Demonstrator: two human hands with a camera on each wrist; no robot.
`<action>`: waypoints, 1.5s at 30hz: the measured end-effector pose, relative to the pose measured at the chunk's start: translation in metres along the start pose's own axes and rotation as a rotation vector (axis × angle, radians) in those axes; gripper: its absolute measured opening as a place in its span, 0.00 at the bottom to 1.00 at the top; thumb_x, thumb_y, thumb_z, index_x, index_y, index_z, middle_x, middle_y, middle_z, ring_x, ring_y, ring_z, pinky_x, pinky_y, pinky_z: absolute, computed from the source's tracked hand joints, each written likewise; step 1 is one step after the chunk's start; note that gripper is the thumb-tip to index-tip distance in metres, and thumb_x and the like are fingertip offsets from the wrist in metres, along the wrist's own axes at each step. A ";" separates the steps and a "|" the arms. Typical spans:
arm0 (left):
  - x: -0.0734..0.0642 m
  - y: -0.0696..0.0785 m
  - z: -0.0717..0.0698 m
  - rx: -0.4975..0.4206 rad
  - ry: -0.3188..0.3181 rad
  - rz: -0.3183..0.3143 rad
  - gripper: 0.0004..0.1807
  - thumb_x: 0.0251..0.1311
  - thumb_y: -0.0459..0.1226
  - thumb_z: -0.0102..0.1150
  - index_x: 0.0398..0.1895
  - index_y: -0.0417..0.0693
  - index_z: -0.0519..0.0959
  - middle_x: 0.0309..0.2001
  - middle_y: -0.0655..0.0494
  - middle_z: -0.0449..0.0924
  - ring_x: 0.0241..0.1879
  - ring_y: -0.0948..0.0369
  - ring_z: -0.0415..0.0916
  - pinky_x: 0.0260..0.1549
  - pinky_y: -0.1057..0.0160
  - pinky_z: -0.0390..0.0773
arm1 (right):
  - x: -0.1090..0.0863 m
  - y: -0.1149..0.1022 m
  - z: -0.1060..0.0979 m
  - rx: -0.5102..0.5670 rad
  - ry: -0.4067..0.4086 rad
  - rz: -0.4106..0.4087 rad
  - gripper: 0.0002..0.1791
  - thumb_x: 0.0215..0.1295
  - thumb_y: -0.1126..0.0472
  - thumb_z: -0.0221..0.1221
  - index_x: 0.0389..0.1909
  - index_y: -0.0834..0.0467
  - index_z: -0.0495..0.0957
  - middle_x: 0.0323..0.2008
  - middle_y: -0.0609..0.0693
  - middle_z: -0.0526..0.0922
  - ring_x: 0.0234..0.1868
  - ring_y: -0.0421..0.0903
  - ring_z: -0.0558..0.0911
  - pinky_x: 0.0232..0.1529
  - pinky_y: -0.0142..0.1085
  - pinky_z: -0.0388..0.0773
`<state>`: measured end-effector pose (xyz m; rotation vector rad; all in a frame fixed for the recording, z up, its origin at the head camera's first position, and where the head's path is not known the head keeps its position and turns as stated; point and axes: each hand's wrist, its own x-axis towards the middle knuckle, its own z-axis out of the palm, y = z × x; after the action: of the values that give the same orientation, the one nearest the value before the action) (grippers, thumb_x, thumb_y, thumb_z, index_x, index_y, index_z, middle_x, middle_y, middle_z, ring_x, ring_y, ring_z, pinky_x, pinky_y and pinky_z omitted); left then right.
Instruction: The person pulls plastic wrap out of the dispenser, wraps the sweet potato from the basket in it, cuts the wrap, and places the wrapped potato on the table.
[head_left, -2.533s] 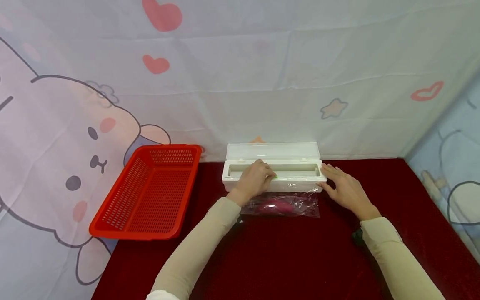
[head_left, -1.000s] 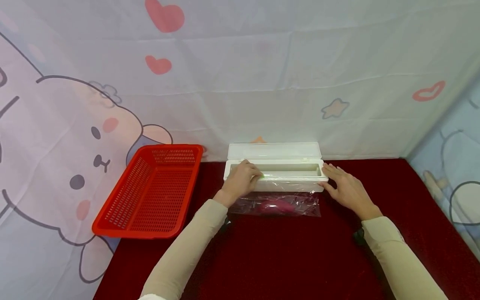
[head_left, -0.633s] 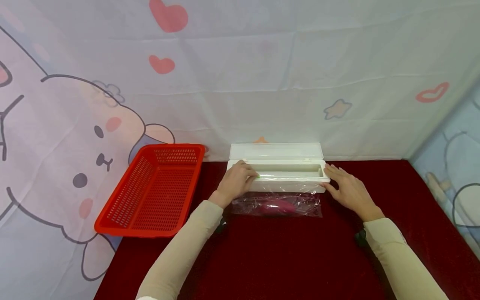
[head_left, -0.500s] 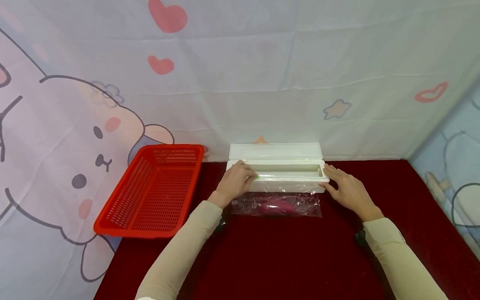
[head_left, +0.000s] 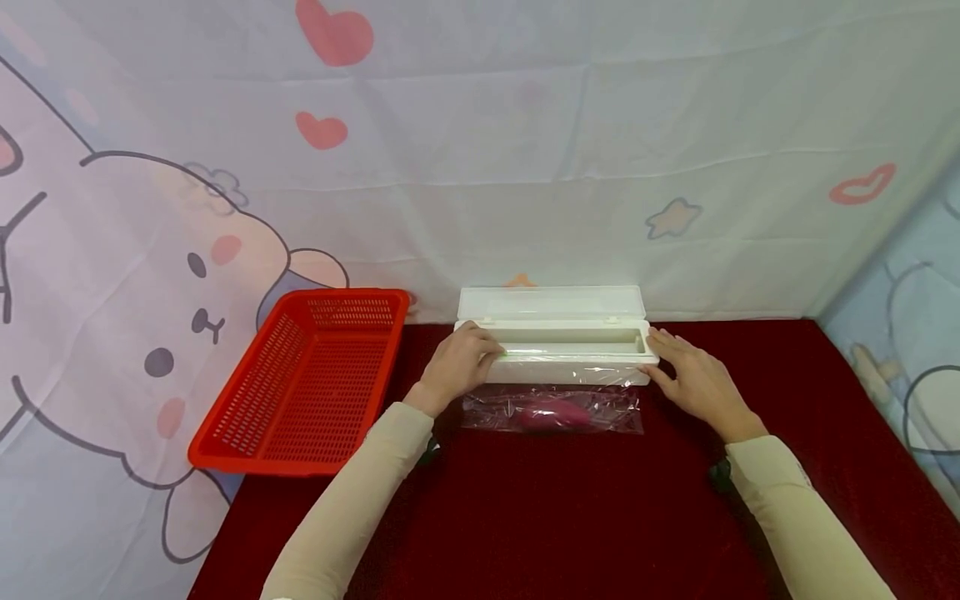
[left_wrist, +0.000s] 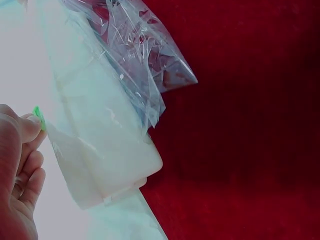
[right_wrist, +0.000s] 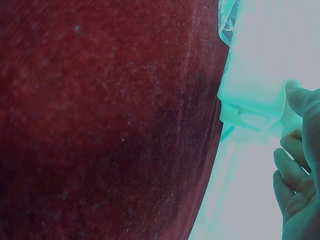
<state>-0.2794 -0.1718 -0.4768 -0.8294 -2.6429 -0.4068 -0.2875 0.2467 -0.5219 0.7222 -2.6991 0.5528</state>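
Observation:
A long white cling film dispenser (head_left: 566,371) stands against the back wall with its lid (head_left: 551,303) raised. Between thumb and fingertip my left hand (head_left: 459,360) pinches a small green slide cutter (left_wrist: 39,119) on the front rim, near the box's left end. My right hand (head_left: 696,377) holds the box's right end, thumb at the front corner and fingers along the side. Clear film (head_left: 611,408) hangs over the front of the box onto the table, around or over a pink, elongated object (head_left: 553,413) whose kind I cannot tell.
A red perforated plastic basket (head_left: 369,417) stands on the left of the table. Dark red cloth (head_left: 570,517) covers the tabletop. Behind rises a pale printed fabric wall (head_left: 480,217), close to the raised lid.
My left hand has slid leftward along the front rim with the green cutter, from about the box's middle to near its left end. The right hand keeps its place at the right end.

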 end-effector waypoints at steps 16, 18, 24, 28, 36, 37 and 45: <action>-0.010 -0.014 -0.007 0.034 -0.008 0.005 0.08 0.68 0.33 0.69 0.44 0.50 0.94 0.44 0.55 0.92 0.51 0.53 0.83 0.56 0.56 0.83 | 0.001 0.001 0.001 -0.012 0.009 -0.012 0.35 0.71 0.55 0.70 0.73 0.66 0.74 0.72 0.65 0.76 0.70 0.69 0.77 0.63 0.65 0.77; -0.013 -0.017 -0.010 0.040 -0.003 -0.012 0.07 0.68 0.32 0.69 0.43 0.50 0.94 0.44 0.55 0.92 0.51 0.53 0.83 0.57 0.56 0.83 | 0.002 0.000 0.001 -0.010 0.006 -0.019 0.35 0.72 0.55 0.70 0.73 0.67 0.73 0.72 0.65 0.76 0.70 0.69 0.76 0.64 0.64 0.77; -0.017 -0.022 -0.015 0.038 -0.017 -0.028 0.08 0.70 0.33 0.68 0.45 0.50 0.94 0.46 0.54 0.92 0.53 0.53 0.83 0.62 0.55 0.81 | 0.004 -0.001 0.000 -0.010 0.007 -0.019 0.35 0.71 0.55 0.70 0.73 0.67 0.73 0.72 0.66 0.75 0.70 0.69 0.77 0.63 0.64 0.78; -0.018 -0.024 -0.016 0.039 -0.019 -0.025 0.08 0.70 0.33 0.67 0.44 0.51 0.94 0.46 0.54 0.92 0.52 0.53 0.83 0.61 0.55 0.82 | 0.003 -0.001 -0.001 -0.012 -0.001 -0.017 0.35 0.72 0.56 0.69 0.73 0.67 0.73 0.72 0.66 0.75 0.70 0.69 0.76 0.63 0.64 0.77; -0.020 -0.025 -0.018 0.042 -0.027 -0.045 0.08 0.70 0.33 0.68 0.44 0.51 0.94 0.46 0.54 0.92 0.50 0.54 0.82 0.53 0.56 0.84 | 0.002 -0.002 -0.002 -0.012 -0.029 0.004 0.35 0.73 0.54 0.68 0.74 0.67 0.72 0.73 0.66 0.74 0.72 0.69 0.75 0.66 0.64 0.76; -0.020 -0.024 -0.018 0.040 -0.030 -0.047 0.08 0.70 0.33 0.68 0.44 0.51 0.94 0.46 0.54 0.92 0.50 0.54 0.82 0.53 0.56 0.85 | 0.002 -0.003 -0.002 -0.010 -0.035 0.008 0.35 0.74 0.54 0.68 0.74 0.67 0.72 0.73 0.66 0.74 0.72 0.69 0.75 0.66 0.64 0.75; -0.020 -0.027 -0.021 0.045 -0.023 -0.041 0.08 0.68 0.33 0.69 0.44 0.51 0.94 0.45 0.54 0.92 0.48 0.54 0.82 0.50 0.56 0.85 | 0.002 -0.002 -0.003 -0.010 -0.027 0.007 0.35 0.74 0.54 0.68 0.74 0.67 0.72 0.73 0.66 0.74 0.72 0.70 0.75 0.66 0.65 0.75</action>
<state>-0.2749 -0.2108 -0.4704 -0.7709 -2.6836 -0.3487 -0.2873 0.2453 -0.5181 0.7230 -2.7288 0.5342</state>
